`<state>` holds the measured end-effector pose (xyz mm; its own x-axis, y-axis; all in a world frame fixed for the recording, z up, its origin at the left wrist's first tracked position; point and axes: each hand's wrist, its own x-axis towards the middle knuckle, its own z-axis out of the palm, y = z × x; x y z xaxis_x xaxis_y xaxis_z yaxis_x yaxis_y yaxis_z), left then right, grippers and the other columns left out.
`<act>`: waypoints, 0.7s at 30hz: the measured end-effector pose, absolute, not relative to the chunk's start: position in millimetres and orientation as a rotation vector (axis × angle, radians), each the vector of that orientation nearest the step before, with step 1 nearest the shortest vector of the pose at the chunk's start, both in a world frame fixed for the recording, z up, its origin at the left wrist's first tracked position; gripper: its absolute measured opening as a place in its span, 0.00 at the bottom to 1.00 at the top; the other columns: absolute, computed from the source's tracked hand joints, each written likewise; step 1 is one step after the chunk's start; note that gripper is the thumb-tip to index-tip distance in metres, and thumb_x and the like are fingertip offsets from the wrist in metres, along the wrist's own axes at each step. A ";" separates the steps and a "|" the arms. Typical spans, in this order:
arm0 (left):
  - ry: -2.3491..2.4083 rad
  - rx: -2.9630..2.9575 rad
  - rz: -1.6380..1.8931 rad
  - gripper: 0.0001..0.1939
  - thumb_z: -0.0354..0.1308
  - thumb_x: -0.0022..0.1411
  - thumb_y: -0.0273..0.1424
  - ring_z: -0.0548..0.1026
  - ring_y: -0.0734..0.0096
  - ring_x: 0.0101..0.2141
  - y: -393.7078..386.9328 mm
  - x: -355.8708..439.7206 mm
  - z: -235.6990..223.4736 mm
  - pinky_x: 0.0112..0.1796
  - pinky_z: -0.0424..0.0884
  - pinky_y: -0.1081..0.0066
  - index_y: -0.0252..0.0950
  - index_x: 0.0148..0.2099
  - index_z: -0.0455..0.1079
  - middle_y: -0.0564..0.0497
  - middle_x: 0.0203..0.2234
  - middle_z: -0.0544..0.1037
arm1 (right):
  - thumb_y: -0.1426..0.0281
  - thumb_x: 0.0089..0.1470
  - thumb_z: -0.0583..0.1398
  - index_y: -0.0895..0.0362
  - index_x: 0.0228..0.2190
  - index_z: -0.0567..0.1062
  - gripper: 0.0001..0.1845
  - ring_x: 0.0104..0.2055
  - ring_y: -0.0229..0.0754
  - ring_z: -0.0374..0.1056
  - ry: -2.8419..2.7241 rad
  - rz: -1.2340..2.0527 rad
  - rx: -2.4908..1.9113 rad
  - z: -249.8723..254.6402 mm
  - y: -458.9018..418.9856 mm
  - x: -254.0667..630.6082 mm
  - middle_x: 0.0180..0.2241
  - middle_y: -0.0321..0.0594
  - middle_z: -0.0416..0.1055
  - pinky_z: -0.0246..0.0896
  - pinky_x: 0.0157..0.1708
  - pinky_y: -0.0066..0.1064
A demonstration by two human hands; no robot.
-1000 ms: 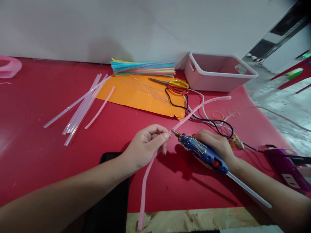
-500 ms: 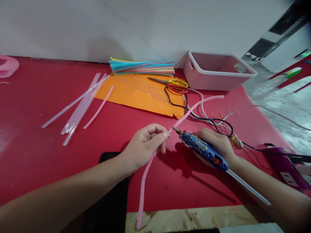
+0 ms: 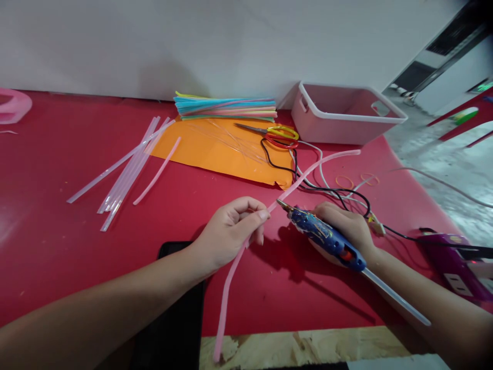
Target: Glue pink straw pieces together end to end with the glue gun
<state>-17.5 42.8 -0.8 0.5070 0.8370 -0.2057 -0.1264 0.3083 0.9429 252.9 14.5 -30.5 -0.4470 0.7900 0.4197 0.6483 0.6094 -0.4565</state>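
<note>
My left hand point(image 3: 241, 226) pinches a long pink pipe cleaner point(image 3: 228, 293) near its middle; one end curves up to the right and the other hangs toward the table's front edge. In my right hand point(image 3: 346, 231) is a blue glue gun point(image 3: 321, 234), its body crusted with dried glue. A clear glue stick point(image 3: 398, 298) sticks out of its back. The metal nozzle lies at the pipe cleaner, just right of my left fingertips; whether it touches is hard to tell. A shorter pink pipe cleaner point(image 3: 157, 169) lies on the red table.
Several glue sticks point(image 3: 125, 177) lie at the left. Behind are a bundle of coloured pipe cleaners point(image 3: 225, 107), an orange envelope point(image 3: 185, 146), scissors point(image 3: 281, 134) and a pink bin point(image 3: 335, 126). Cables point(image 3: 331, 190) run right to a purple power strip point(image 3: 450, 262). A black tablet-like object point(image 3: 173, 313) lies under my left arm.
The glue gun has shifted slightly to the right, its nozzle moving along the pipe cleaner away from my left fingertips. My left hand stays nearly still, keeping its pinch.
</note>
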 end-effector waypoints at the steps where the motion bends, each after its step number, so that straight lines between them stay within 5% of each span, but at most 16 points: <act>1: 0.802 1.054 0.736 0.06 0.57 0.68 0.31 0.62 0.83 0.18 42.9 -17.7 -1.0 0.22 0.56 0.78 0.37 0.36 0.68 0.61 0.17 0.71 | 0.63 0.60 0.61 0.50 0.39 0.72 0.07 0.31 0.41 0.70 -2.227 0.313 -1.132 -30.0 14.2 253.1 0.32 0.38 0.74 0.63 0.32 0.33; 21: 0.700 1.044 0.714 0.07 0.56 0.68 0.27 0.63 0.85 0.18 42.1 -17.5 0.7 0.23 0.56 0.78 0.36 0.34 0.67 0.63 0.17 0.72 | 0.65 0.58 0.62 0.49 0.38 0.72 0.06 0.29 0.40 0.71 -2.242 0.205 -1.163 -24.9 14.9 254.2 0.30 0.37 0.75 0.63 0.28 0.31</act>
